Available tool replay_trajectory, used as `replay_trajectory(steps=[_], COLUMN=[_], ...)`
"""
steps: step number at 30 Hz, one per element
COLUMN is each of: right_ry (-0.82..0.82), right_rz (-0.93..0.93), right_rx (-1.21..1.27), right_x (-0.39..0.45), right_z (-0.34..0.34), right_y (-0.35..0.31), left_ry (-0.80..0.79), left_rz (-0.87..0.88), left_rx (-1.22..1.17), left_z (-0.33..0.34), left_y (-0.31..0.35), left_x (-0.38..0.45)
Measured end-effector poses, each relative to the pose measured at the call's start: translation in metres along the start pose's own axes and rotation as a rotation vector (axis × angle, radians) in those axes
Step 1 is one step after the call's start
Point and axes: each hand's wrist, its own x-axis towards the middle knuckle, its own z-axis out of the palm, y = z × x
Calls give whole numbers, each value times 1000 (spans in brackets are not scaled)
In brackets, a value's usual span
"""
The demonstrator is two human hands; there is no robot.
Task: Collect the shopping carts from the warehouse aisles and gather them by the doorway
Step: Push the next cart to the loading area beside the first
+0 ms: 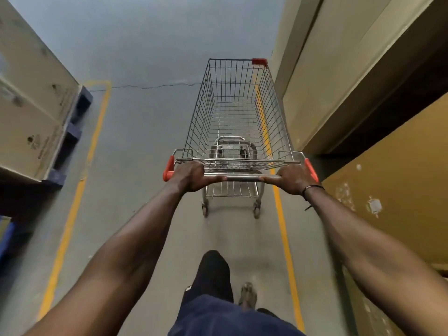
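Empty silver wire shopping cart [238, 110], gripped at handlebar by left hand [188, 174] and right hand [292, 177]; mid-aisle transport step. Next: steer along yellow floor line [282, 214] toward doorway, unseen.

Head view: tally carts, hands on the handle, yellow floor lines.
Shopping cart: 1
Hands gripping its handle: 2, left hand, right hand
Yellow floor lines: 2, left line, right line
Total: 5

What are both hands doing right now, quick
Left hand: closed, gripping the cart handle.
Right hand: closed, gripping the same handle.
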Motion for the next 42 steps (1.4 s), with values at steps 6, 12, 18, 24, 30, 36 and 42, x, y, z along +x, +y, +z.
replay_trajectory(steps=[6, 12, 18, 24, 30, 36, 42], right_ry=[11, 4, -29, -35, -19, -35, -112], right_rz=[-6, 31, 38, 20, -35, -104, -142], right_rx=[-123, -81, -61, -88, -63, -102, -157], right_x=[136, 286, 425, 570, 734, 894, 1042], right_z=[-60, -110, -158, -203, -252, -306, -368], right_y=[16, 28, 32, 43, 69, 78, 66], left_ry=[43, 68, 68, 101, 133, 114, 94], left_rz=[16, 33, 17, 7, -18, -77, -127], left_rx=[7, 28, 19, 16, 28, -7, -28], left_z=[-49, -113, -178, -235, -297, -364, -426], left_y=[-28, -64, -100, -135, -164, -199, -247], left_x=[140, 274, 400, 527, 669, 799, 925])
